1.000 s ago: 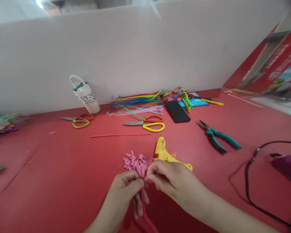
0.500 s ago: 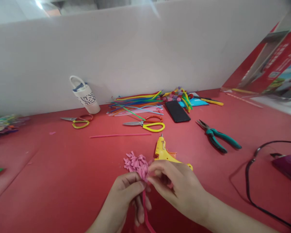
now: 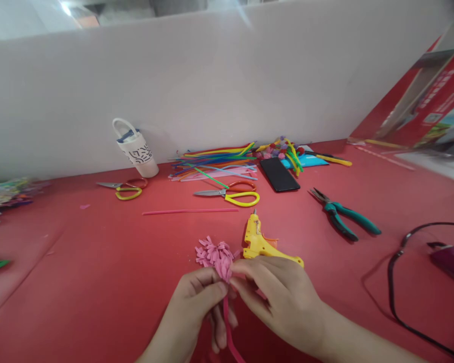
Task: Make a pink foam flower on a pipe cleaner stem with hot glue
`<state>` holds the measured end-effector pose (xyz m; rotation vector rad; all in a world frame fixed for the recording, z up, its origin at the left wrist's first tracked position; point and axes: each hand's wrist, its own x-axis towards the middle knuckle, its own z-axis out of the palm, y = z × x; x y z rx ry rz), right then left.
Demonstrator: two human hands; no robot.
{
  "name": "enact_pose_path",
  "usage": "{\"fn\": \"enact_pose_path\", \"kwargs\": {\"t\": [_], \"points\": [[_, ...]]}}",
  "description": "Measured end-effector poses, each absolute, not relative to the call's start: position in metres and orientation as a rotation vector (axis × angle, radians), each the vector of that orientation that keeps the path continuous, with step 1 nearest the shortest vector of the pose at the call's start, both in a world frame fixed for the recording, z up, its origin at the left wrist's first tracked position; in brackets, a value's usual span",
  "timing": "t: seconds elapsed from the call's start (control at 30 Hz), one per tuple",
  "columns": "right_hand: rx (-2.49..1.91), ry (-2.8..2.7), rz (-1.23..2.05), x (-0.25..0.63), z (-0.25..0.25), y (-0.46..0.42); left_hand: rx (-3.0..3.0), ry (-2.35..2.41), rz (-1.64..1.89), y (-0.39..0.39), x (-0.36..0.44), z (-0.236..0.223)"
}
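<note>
A pink bud of small looped petals (image 3: 223, 268) stands on a darker pink stem strip (image 3: 227, 322) that hangs down toward me. My left hand (image 3: 199, 302) is closed, thumb and fingers pinching the flower just below the petals. From the other side, thumb and forefinger of my right hand (image 3: 280, 297) pinch at the petals' right edge; their tips partly hide what they grip. Just beyond the bud, a heap of pink cut pieces (image 3: 210, 252) lies on the red table (image 3: 98, 282). A yellow glue gun (image 3: 255, 242) rests right behind my right hand.
Yellow-and-red-handled scissors (image 3: 242, 196), a second pair (image 3: 128, 191), a pink stick (image 3: 189, 212) and green pliers (image 3: 340, 217) lie around. Farther back are colourful pipe cleaners (image 3: 212, 164), a black phone (image 3: 279, 174) and a white cup (image 3: 138, 156). A black cable (image 3: 391, 287) curves at right.
The right hand's fingers have shifted slightly down along the petals. My left hand keeps its pinch. The whole view has moved a little.
</note>
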<state>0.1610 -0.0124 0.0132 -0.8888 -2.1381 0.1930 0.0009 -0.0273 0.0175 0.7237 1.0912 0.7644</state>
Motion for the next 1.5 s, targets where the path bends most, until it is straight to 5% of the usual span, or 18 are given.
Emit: {"fn": "enact_pose_path", "kwargs": {"t": [0.97,1.5], "points": [[-0.894,-2.049,0.19,0.164,0.023,-0.019,0.712,1.072,0.835,-0.029,0.002,0.019],[-0.679,-2.088,0.015,0.167,0.031,-0.024,1.722,1.351,1.231,-0.039,-0.004,0.022]]}}
